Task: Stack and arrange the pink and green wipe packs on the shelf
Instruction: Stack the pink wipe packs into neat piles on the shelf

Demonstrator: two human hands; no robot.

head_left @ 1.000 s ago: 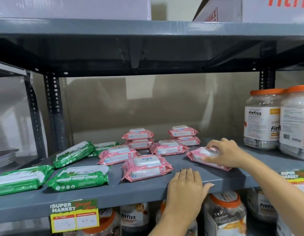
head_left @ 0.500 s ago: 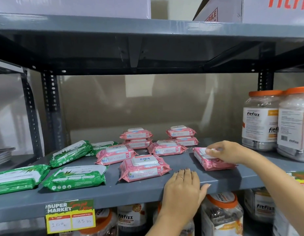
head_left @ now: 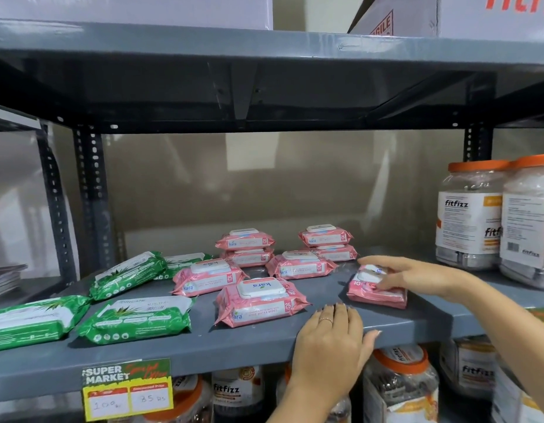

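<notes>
Several pink wipe packs lie on the grey shelf (head_left: 203, 352). Two short pink stacks (head_left: 245, 248) (head_left: 327, 243) stand at the back, with single pink packs (head_left: 301, 265) (head_left: 208, 277) (head_left: 260, 302) in front of them. My right hand (head_left: 417, 276) grips a pink pack (head_left: 376, 293) at the right, turned end-on and tilted up off the shelf. Flat on the shelf's front edge rests my left hand (head_left: 331, 340), holding nothing. Green wipe packs (head_left: 133, 320) (head_left: 29, 320) (head_left: 127, 274) lie at the left, one more (head_left: 185, 261) behind them.
Large fitfizz jars with orange lids (head_left: 469, 215) stand at the shelf's right end. More jars (head_left: 399, 389) fill the shelf below. A price tag (head_left: 127, 389) hangs on the front edge. The upper shelf (head_left: 264, 41) with cardboard boxes sits close overhead.
My right hand has turned the pink pack from lying sideways to end-on and raised its near side. The left hand has stayed on the shelf edge.
</notes>
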